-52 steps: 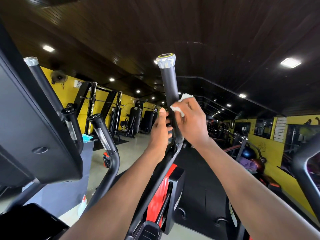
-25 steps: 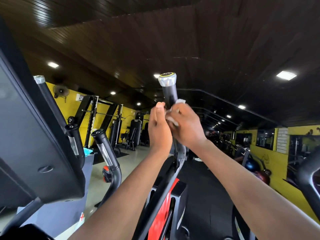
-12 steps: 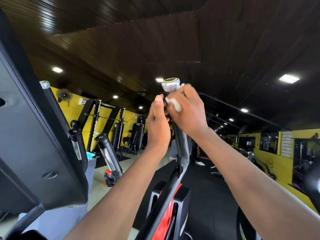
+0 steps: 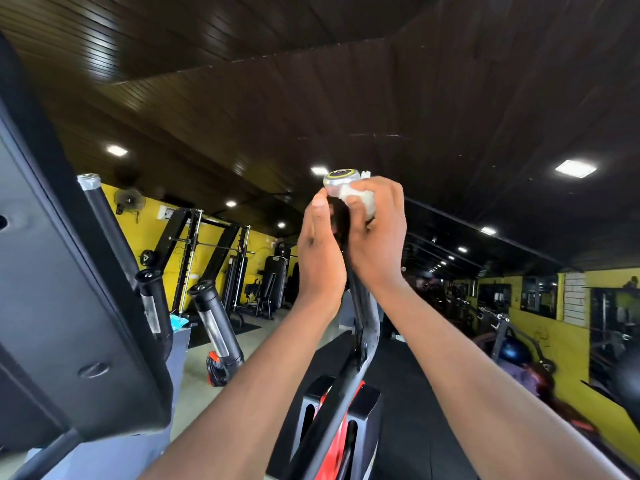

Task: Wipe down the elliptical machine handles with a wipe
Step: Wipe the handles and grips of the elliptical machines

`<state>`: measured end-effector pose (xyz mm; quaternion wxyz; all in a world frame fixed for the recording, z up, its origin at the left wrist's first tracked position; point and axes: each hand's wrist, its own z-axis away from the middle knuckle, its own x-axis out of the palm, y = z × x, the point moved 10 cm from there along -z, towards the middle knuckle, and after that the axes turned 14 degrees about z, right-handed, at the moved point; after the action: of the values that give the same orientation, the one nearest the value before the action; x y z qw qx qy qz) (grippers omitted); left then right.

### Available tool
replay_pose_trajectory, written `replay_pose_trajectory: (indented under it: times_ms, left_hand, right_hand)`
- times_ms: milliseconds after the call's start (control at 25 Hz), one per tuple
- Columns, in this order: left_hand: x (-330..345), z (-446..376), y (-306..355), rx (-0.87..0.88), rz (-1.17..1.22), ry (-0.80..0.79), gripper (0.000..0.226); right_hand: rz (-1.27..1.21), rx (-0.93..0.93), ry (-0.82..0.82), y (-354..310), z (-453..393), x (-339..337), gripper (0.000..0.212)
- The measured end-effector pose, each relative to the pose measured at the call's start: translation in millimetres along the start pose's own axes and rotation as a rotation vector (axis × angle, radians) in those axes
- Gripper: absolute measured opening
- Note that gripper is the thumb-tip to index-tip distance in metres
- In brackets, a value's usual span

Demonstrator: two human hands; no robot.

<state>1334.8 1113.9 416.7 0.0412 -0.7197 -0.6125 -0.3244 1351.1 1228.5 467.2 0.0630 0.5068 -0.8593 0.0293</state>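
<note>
Wipe (image 4: 362, 199) is sitting bunched under my right hand (image 4: 377, 237), pressed against the top of the handle (image 4: 360, 306) just below its silver end cap (image 4: 341, 180), which has a yellow ring on its face. My right hand is closing around the wipe and the handle's upper grip, thumb and fingers wrapping it from the right side. My left hand (image 4: 320, 251) is standing on the left of the same grip, palm turned in toward it, fingers straight and together, the tips reaching up to just under the cap; it is lying flat against the grip rather than curling round it, so it is open, though I cannot tell how firmly it is touching. Both my forearms are reaching up from the bottom edge. Below my hands the handle is running down as a grey bent bar to the red and black body (image 4: 341, 420) of the machine. To my left the dark back of the console (image 4: 62, 289) is filling the edge, with a second long handle (image 4: 104, 216) rising behind it and two short black grips (image 4: 214, 323) near it. Yellow walls (image 4: 149, 233), racks (image 4: 194, 258) and ceiling lights (image 4: 575, 168) are showing beyond.
</note>
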Motion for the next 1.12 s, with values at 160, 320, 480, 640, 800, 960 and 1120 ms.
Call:
replay_pose_trajectory:
  times_ms: [160,320,480,640,800,960,1120]
  left_hand:
    - [-0.7,1.0,-2.8,0.000,-0.008,0.017,0.065]
    - [-1.7,-2.2,-3.9,-0.028,-0.020,0.015,0.063]
    - [2.3,-1.9,-2.1,0.006,-0.003,-0.023,0.052]
    - [1.4,-3.5,-6.4,0.010,-0.002,-0.013,0.054]
    - [-2.1,-4.3,-9.5,0.005,-0.049,0.018,0.054]
    - [-5.3,4.0,-15.9,-0.042,-0.028,-0.012,0.037]
    - [-12.3,16.1,-40.5,-0.119,-0.052,-0.031,0.036]
  right_hand:
    - [-0.296,0.488,-0.286,46.6,-8.3,37.3,0.027]
    - [-0.163,0.399,-0.193,25.5,-5.1,21.0,0.032]
    - [0.133,-0.189,0.052,-24.8,5.8,-4.2,0.034]
    - [0.204,-0.279,-0.075,-23.3,-13.0,13.8,0.033]
    - [-0.111,0.273,-0.231,34.4,-3.4,23.4,0.033]
    - [-0.095,0.285,-0.317,57.9,27.1,25.3,0.032]
    - [-0.103,0.182,-0.155,55.7,21.7,5.0,0.026]
